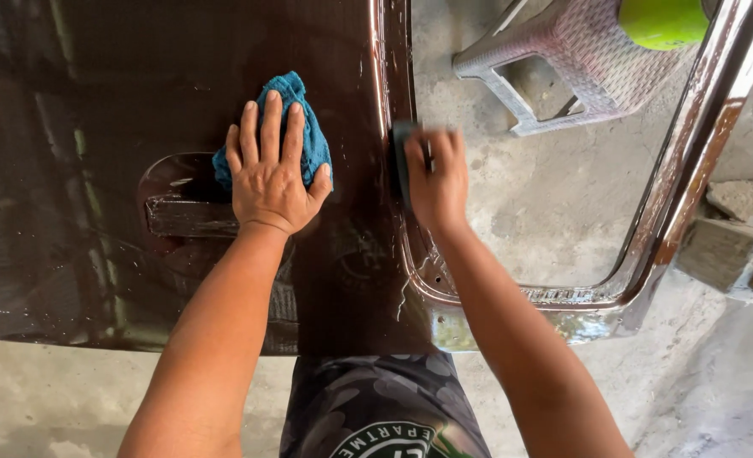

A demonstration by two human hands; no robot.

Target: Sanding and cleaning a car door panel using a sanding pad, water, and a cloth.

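Car door [96,85]: a glossy dark brown panel lying flat, filling the view from 9 to 12 o'clock; wet streaks and droplets show on its paint, thickest toward 6 o'clock.
Window frame [673,178]: the door's open frame, running from 12 o'clock round to 4 o'clock, with bare worn metal at its lower corner; the concrete floor [546,195] shows through it.
Stool [580,59]: a pale plastic stool with a woven pattern, at 1 o'clock, standing on the floor beyond the frame; a bright green round object [660,21] sits on top of it, cut off by the picture's edge.
Blocks [733,246]: rough grey blocks at 3 o'clock, just outside the frame.
Handle recess [181,203]: a shallow hollow in the panel at 9 o'clock from the centre, just beside the left wrist.
Left hand [268,174]: lies flat, fingers spread and released, pressing down on the cloth.
Right hand [436,178]: blurred, fingers curled and grasping the dark pad at the frame's inner edge, just right of centre.
Blue cloth [308,127]: a crumpled towel on the panel near the centre, under the left fingers, sticking out toward 12 o'clock.
Dark pad [402,153]: a small flat block, held upright against the edge of the frame; mostly hidden by the right fingers.
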